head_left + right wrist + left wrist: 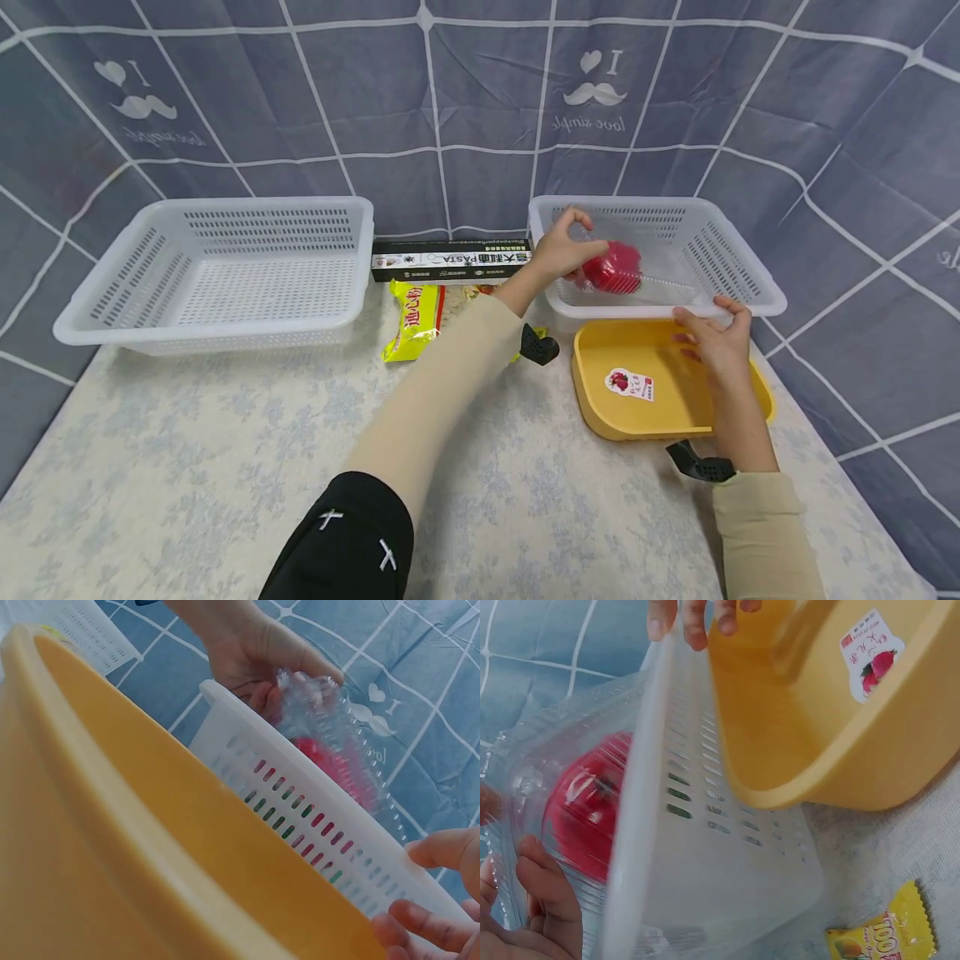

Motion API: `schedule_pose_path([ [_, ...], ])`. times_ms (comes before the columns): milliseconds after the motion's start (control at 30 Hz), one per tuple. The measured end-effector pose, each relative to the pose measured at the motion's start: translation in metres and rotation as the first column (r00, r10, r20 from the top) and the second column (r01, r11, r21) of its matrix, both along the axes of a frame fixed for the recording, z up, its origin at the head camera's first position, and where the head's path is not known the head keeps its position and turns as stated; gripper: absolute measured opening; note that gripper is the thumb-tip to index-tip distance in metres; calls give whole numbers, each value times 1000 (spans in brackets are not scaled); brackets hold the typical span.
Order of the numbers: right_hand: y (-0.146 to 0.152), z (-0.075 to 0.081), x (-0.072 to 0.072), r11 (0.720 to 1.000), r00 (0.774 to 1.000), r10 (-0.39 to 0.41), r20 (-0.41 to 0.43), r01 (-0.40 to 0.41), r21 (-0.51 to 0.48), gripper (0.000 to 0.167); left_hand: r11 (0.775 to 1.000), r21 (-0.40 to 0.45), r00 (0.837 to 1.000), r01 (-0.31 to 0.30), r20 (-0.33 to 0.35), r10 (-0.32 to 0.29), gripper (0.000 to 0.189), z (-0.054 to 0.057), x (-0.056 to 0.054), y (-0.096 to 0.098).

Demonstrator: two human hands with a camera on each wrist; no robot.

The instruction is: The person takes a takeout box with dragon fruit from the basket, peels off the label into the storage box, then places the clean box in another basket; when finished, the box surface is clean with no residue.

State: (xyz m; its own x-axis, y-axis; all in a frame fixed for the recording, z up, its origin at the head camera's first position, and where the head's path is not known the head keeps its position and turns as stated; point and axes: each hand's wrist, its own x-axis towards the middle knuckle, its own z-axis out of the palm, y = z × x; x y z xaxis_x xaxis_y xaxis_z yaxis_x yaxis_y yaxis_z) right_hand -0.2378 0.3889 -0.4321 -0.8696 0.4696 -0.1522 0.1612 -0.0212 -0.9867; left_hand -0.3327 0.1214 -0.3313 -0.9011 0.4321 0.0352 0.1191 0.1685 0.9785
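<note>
My left hand (561, 252) pinches the edge of a clear plastic clamshell box (663, 286) at the right white basket. Inside the box is a glossy red round fruit or vegetable (613, 268), with a dark dimple showing in the left wrist view. The box is tilted over the basket's inside. At the front of this white basket (753, 267), my right hand (722, 346) holds the rim, thumb on the rim's top and fingers on the outer side. Beneath that hand stands a yellow tub (600, 414) with a fruit sticker, right against the basket's front.
Another white slotted basket (210, 335) stands at the left. Between the baskets lie a black and white pasta box (450, 271) and a yellow pasta bag (414, 321), partly behind my left arm. A small yellow packet (885, 930) lies near the right basket. A grey tile-patterned cloth (480, 92) hangs behind.
</note>
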Motion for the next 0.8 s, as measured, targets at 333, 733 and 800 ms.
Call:
schedule_pose_path([
  [333,2,-2,-1,1000,1000,6,-11,-6,-2,90,993,-111,999,45,32,-42,33,-4,-2,2],
  [733,4,-4,-2,1000,1000,-1,21,1,17,91,932,-362,995,-20,-99,-17,49,-4,3,14],
  [800,4,-4,-2,1000,1000,0,19,-1,16,92,904,-423,989,-64,-148,1,50,-4,5,18],
])
